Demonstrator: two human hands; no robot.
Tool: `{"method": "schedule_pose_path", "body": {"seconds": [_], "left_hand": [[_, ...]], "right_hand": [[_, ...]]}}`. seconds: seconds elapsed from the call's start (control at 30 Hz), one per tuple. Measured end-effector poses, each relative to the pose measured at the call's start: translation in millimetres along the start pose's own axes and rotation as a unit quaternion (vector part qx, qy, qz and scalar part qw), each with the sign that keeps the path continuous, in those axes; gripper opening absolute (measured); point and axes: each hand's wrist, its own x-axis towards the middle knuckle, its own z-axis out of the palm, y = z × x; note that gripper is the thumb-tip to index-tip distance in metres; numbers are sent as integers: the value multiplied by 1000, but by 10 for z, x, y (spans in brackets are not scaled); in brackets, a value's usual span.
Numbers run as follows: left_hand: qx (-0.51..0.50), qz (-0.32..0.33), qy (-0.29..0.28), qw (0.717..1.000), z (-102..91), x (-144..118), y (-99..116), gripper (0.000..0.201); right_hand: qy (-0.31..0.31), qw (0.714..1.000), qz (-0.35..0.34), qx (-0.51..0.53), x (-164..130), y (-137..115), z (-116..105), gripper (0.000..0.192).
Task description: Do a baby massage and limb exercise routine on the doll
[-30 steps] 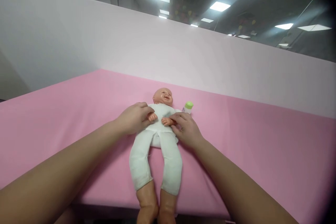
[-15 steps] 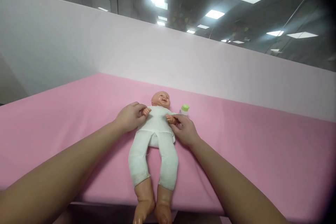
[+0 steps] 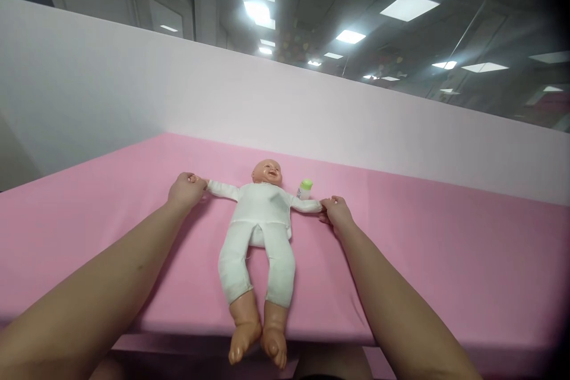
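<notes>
open pink tabletop (image 3: 445, 261) either side, bottle (image 3: 304, 189) beside doll (image 3: 260, 219), wall (image 3: 312, 113) behind

A baby doll (image 3: 260, 222) in a white suit lies face up on a pink counter (image 3: 445, 273). My left hand (image 3: 186, 190) and right hand (image 3: 337, 214) each grip one of its hands, its arms stretched wide. A green-capped bottle (image 3: 305, 189) stands beside its shoulder.
</notes>
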Motion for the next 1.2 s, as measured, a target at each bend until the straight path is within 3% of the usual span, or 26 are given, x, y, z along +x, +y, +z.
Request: {"method": "schedule_pose_path", "body": {"seconds": [0.07,0.2,0.33,0.5,0.6,0.7,0.83,0.97,1.07,1.2], "left_hand": [[42,22,-2,999,-19,6,-1,57],[94,19,-47,994,-76,-27,48,33],[81,6,-77,994,-104,-45,66,29],[50,2,-68,996,-88,-64,63,35],[-26,-7,-33,999,-56,-93,74,56],[-92,-19,4,996,-37,-119,103,71],[-104,15,26,994,-52,-227,210,66],[-90,163,1,982,-6,-568,428,47],[-59,249,-69,964,92,-871,580,36],[50,395,-176,900,140,-1061,667,29]], "right_hand": [[-35,999,24,7,-43,-9,30,62],[-115,992,57,9,-142,-60,108,47],[-138,988,67,-4,-160,-78,105,37],[-93,993,64,-16,-106,-50,40,56],[-30,998,49,-18,-50,-17,4,80],[31,999,17,-15,-8,9,-27,88],[85,989,-117,-41,-103,-53,-8,80],[96,947,-289,-103,-386,-203,175,72],[-6,908,-389,-157,-593,-264,377,55],[-142,801,-521,-259,-747,-271,536,38]]}}
